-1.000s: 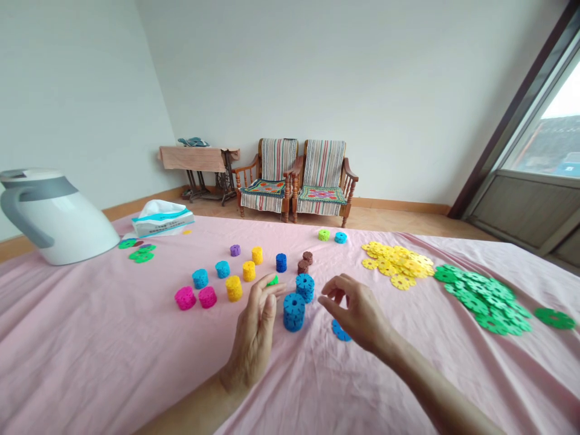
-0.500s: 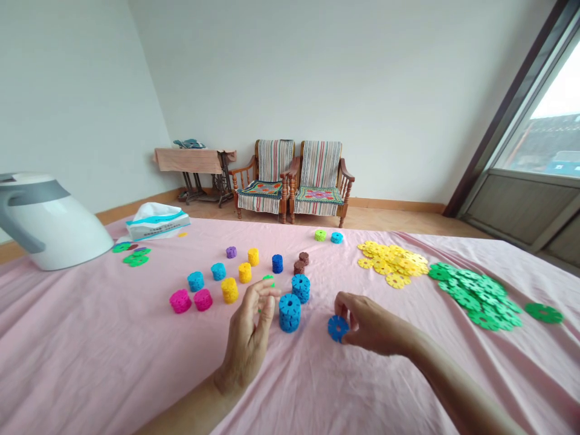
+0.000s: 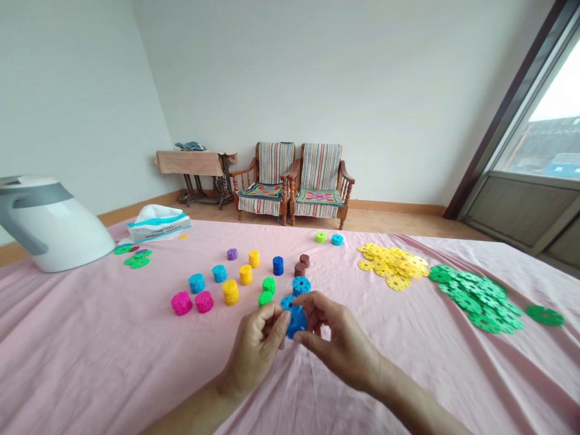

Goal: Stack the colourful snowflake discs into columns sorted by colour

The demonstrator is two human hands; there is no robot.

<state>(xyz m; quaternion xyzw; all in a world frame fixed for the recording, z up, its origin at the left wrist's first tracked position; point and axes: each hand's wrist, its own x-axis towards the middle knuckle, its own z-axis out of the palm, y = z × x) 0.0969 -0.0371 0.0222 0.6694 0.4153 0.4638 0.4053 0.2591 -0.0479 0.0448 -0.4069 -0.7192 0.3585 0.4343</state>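
My left hand [image 3: 257, 353] and my right hand [image 3: 336, 341] meet over the pink cloth [image 3: 113, 356], and both pinch a blue snowflake disc [image 3: 296, 320] held between their fingertips. Just behind the disc, the top of a blue stack [image 3: 287, 301] shows; another blue stack [image 3: 301, 285] stands a little further back. Two small green stacks [image 3: 267, 290] stand left of these. Yellow [image 3: 230, 292], pink [image 3: 203, 301] and teal [image 3: 196, 282] stacks stand in rows to the left.
A heap of loose yellow discs [image 3: 392, 261] and a heap of green discs [image 3: 475, 293] lie at the right. A white kettle [image 3: 48, 222] and a tissue pack [image 3: 157, 222] sit at the far left. Two wooden armchairs [image 3: 292, 184] stand behind the table.
My right hand picked the blue disc up off the cloth and carried it left. My left hand closed in and now grips it too, in front of the blue stack.
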